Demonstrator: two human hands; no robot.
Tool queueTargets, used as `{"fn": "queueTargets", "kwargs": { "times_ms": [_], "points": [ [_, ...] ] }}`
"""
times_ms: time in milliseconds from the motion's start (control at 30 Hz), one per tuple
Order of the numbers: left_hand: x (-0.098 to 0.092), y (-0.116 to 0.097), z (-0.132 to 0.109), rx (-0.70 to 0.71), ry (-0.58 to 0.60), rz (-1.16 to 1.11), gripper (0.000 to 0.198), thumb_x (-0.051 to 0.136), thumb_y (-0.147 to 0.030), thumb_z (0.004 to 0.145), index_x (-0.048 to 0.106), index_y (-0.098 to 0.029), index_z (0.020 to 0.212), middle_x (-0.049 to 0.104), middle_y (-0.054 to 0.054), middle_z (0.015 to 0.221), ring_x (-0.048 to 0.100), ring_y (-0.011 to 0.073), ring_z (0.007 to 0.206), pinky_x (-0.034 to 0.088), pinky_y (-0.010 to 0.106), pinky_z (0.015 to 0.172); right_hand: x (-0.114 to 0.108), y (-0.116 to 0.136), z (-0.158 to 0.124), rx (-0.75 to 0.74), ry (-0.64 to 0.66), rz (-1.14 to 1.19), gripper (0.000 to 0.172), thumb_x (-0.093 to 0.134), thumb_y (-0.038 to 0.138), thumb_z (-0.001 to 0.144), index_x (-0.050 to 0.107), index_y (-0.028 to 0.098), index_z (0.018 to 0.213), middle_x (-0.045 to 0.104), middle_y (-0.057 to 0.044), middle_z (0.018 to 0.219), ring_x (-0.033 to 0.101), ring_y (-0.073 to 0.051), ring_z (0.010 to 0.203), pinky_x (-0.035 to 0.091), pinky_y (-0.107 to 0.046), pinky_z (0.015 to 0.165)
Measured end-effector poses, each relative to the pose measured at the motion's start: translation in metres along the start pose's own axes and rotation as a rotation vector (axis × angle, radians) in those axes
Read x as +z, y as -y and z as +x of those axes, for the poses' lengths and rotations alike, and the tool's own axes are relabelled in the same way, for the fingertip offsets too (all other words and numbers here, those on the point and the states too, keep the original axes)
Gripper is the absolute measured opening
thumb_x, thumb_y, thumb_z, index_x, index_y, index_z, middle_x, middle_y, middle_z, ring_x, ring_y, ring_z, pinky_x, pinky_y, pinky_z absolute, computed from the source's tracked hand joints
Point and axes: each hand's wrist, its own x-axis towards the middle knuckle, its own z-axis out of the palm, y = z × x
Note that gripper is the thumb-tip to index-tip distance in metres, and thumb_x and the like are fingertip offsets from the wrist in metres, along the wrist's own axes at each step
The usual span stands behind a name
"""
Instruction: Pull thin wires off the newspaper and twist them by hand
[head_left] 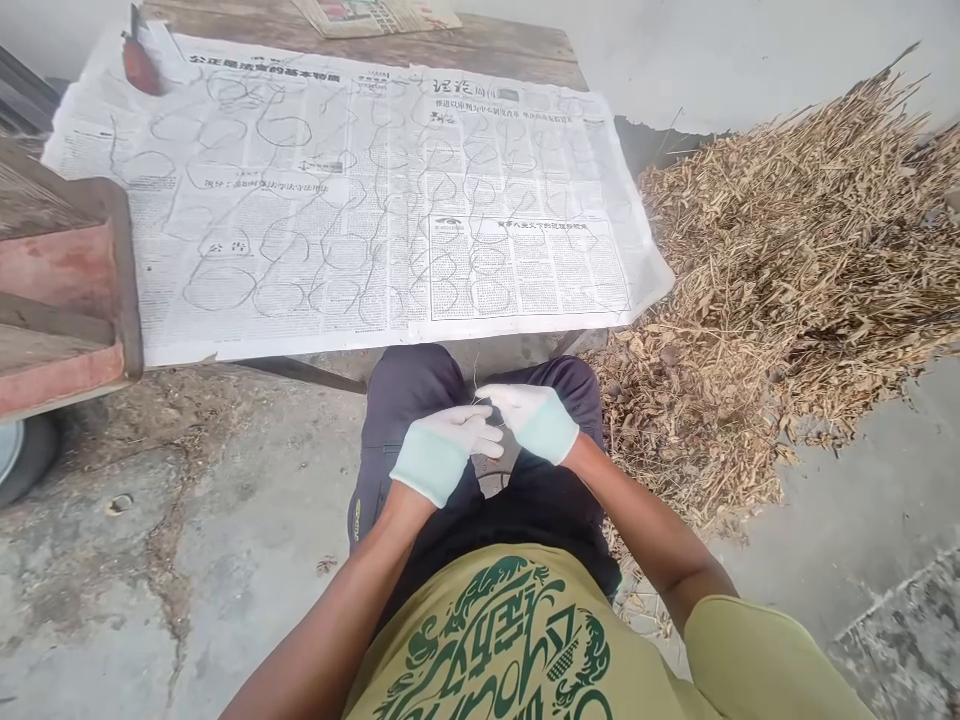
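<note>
My left hand [451,438] and my right hand [525,412] meet above my lap, both in white gloves with pale green cuffs. Between their fingertips runs a thin wire-like strand [475,372], one end of which sticks up past the fingers. Both hands are closed in a pinch on it; its lower part is mostly hidden by the gloves. In front of my knees, newspaper sheets [360,325] cover a wooden table. Rows of thin, dark bent loops [220,285], some like figure eights, lie on the paper.
A red-handled tool [140,66] lies at the table's far left corner. Another printed sheet [375,15] rests on the bare wood [517,50] behind. Close on the left stands a wooden frame with red panels [60,265], above a wheel [26,455]. Dry stalks [810,270] are heaped at right.
</note>
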Motion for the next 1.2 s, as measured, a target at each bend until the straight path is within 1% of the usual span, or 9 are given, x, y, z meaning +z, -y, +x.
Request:
{"fn": "queueTargets", "kwargs": {
  "times_ms": [200, 433, 533, 600, 767, 833, 900, 1000, 1200],
  "points": [
    [0.002, -0.006, -0.007, 0.064, -0.042, 0.128, 0.039, 0.069, -0.045, 0.084, 0.074, -0.015, 0.107, 0.082, 0.009, 0.086, 0.078, 0.022, 0.069, 0.058, 0.034, 0.075, -0.006, -0.006, 0.002, -0.005, 0.024, -0.053, 0.033, 0.051, 0.02, 0.105, 0.078, 0.022, 0.124, 0.08, -0.005, 0.11, 0.075, -0.017, 0.095, 0.055, -0.026, 0.091],
    [0.004, -0.017, -0.015, 0.061, -0.116, 0.467, 0.022, 0.054, -0.033, 0.087, 0.07, -0.021, 0.077, 0.073, 0.0, 0.062, 0.065, 0.0152, 0.053, 0.049, 0.027, 0.058, -0.014, 0.006, 0.004, 0.023, 0.153, 0.039, 0.033, 0.052, 0.018, 0.103, 0.08, 0.019, 0.12, 0.08, -0.004, 0.108, 0.075, -0.016, 0.092, 0.055, -0.026, 0.092],
    [-0.001, -0.018, -0.016, 0.109, -0.015, 0.504, 0.021, 0.051, -0.03, 0.086, 0.066, -0.022, 0.073, 0.065, -0.003, 0.053, 0.057, 0.013, 0.047, 0.048, 0.026, 0.056, -0.025, 0.011, 0.008, 0.112, 0.257, 0.187, 0.031, 0.06, 0.021, 0.099, 0.079, 0.019, 0.123, 0.08, -0.004, 0.11, 0.074, -0.017, 0.095, 0.056, -0.028, 0.094],
    [-0.005, -0.02, -0.018, 0.137, 0.122, 0.427, 0.02, 0.052, -0.031, 0.085, 0.063, -0.022, 0.07, 0.058, -0.005, 0.046, 0.052, 0.0127, 0.044, 0.053, 0.029, 0.062, -0.031, 0.011, 0.012, 0.179, 0.277, 0.341, 0.029, 0.069, 0.023, 0.092, 0.08, 0.018, 0.119, 0.08, -0.005, 0.108, 0.074, -0.018, 0.098, 0.057, -0.03, 0.094],
    [-0.016, -0.028, -0.021, 0.124, 0.443, 0.309, 0.033, 0.064, -0.05, 0.085, 0.064, -0.022, 0.068, 0.046, -0.007, 0.036, 0.049, 0.0131, 0.04, 0.061, 0.038, 0.073, -0.03, 0.006, 0.015, 0.182, 0.291, 0.622, 0.019, 0.082, 0.028, 0.08, 0.084, 0.017, 0.094, 0.079, -0.005, 0.095, 0.072, -0.017, 0.086, 0.059, -0.03, 0.083],
    [-0.02, -0.029, -0.021, 0.107, 0.486, 0.318, 0.038, 0.067, -0.055, 0.084, 0.065, -0.021, 0.067, 0.05, -0.004, 0.038, 0.047, 0.0126, 0.039, 0.056, 0.032, 0.06, -0.026, 0.005, 0.013, 0.166, 0.277, 0.658, 0.014, 0.084, 0.028, 0.079, 0.083, 0.017, 0.087, 0.077, -0.004, 0.088, 0.071, -0.017, 0.081, 0.058, -0.029, 0.08],
    [-0.022, -0.03, -0.021, 0.08, 0.511, 0.333, 0.04, 0.067, -0.057, 0.083, 0.066, -0.02, 0.067, 0.061, 0.001, 0.046, 0.043, 0.0107, 0.037, 0.041, 0.025, 0.045, -0.022, 0.006, 0.01, 0.167, 0.272, 0.688, 0.015, 0.085, 0.03, 0.078, 0.082, 0.017, 0.084, 0.076, -0.004, 0.085, 0.07, -0.017, 0.079, 0.057, -0.03, 0.078],
    [-0.021, -0.03, -0.022, 0.028, 0.551, 0.341, 0.041, 0.067, -0.057, 0.082, 0.065, -0.019, 0.065, 0.071, 0.008, 0.056, 0.037, 0.0082, 0.034, 0.024, 0.023, 0.039, -0.018, 0.006, 0.007, 0.183, 0.26, 0.739, 0.019, 0.088, 0.033, 0.075, 0.081, 0.016, 0.079, 0.076, -0.005, 0.081, 0.07, -0.018, 0.077, 0.057, -0.031, 0.076],
    [-0.014, -0.031, -0.031, -0.007, 0.526, 0.366, 0.038, 0.067, -0.056, 0.079, 0.064, -0.02, 0.064, 0.067, 0.006, 0.053, 0.044, 0.0114, 0.038, 0.027, 0.024, 0.04, -0.019, 0.001, 0.008, 0.234, 0.142, 0.788, 0.016, 0.082, 0.028, 0.078, 0.077, 0.014, 0.073, 0.073, -0.005, 0.073, 0.067, -0.016, 0.068, 0.054, -0.029, 0.069]
  ]
}}
